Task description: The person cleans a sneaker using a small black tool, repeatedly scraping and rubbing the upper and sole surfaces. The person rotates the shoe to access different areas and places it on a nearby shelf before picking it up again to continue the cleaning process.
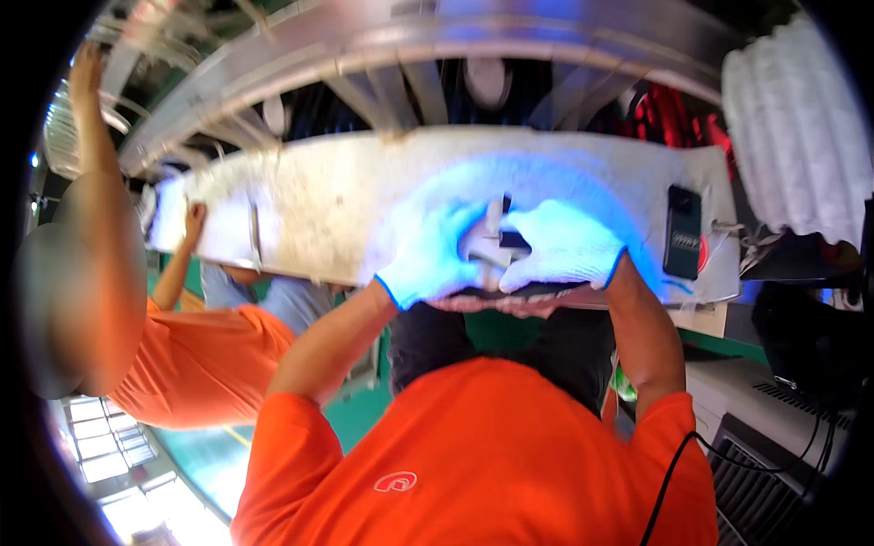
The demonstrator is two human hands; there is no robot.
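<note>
Both my hands wear white knit gloves, lit bright blue, and meet over the front part of the long pale worktable (319,200). Between them is a small pale grey piece (492,250) with dark parts; glare and my fingers hide its exact kind. My left hand (430,257) is closed on its left side, thumb toward me. From the right, my right hand (566,244) curls over the piece, its thumb and fingers bent around a black part (514,239). A dark-edged strip lies along the table's front edge below my hands.
A black phone (683,232) lies at the table's right end. Beyond it hangs a white ribbed duct (801,127). A metal rail (382,50) runs behind the table. At left, a person in an orange shirt (209,364) works at the same table. A black cable (669,482) hangs lower right.
</note>
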